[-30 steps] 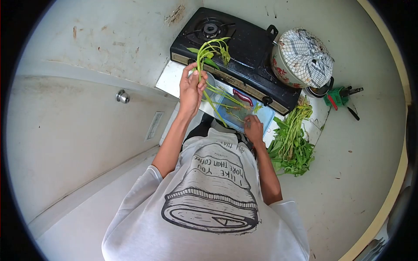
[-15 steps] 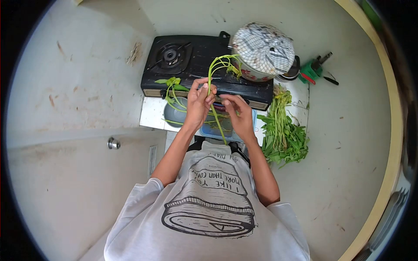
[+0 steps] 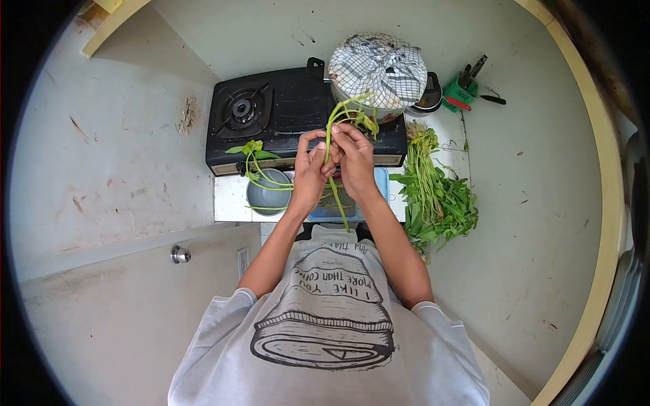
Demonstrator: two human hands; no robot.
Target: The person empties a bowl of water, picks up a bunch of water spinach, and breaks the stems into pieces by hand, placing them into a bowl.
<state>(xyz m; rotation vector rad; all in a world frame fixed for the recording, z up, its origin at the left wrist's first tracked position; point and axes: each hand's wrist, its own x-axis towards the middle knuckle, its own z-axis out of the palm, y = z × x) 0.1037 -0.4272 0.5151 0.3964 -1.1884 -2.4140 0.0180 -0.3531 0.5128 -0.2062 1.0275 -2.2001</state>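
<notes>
One head cam, worn by the person, looking forward and steeply down. Wide, curved view, dark rounded edges. Shirt point(image 3: 325, 325) fills the near middle, close to the lens. Left hand point(image 3: 311, 177) and right hand point(image 3: 356, 162) sit mid-frame; counter point(image 3: 230, 197), stove point(image 3: 301, 111) and back wall point(image 3: 271, 37) lie beyond.

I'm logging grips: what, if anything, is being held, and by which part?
A green stem: the left hand grips its middle, and the right hand's fingertips meet it higher, near the bent top.
</notes>
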